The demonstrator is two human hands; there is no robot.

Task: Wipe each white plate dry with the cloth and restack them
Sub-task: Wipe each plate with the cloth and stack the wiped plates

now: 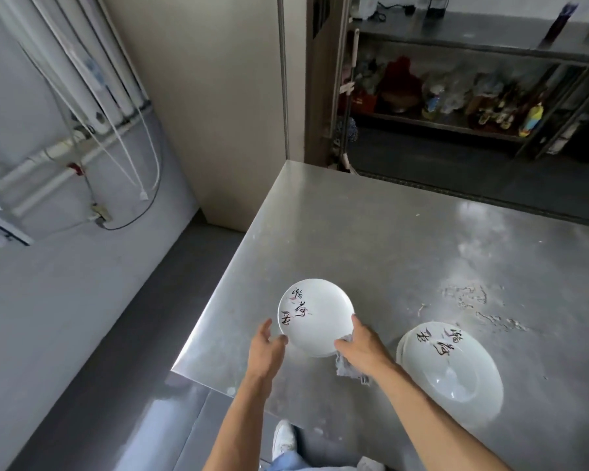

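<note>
Held plate (317, 317) white, black calligraphy; right hand (361, 345) grips rim with cloth (347, 368); left hand (267, 345) loose, fingertip touching rim.

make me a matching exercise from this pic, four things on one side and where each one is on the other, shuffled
1. held plate
2. plate stack
3. cloth
4. left hand

a. on the table, right side
b. at the held plate's left rim
c. under the right hand
d. between both hands

Pairs: 1-d, 2-a, 3-c, 4-b
</note>
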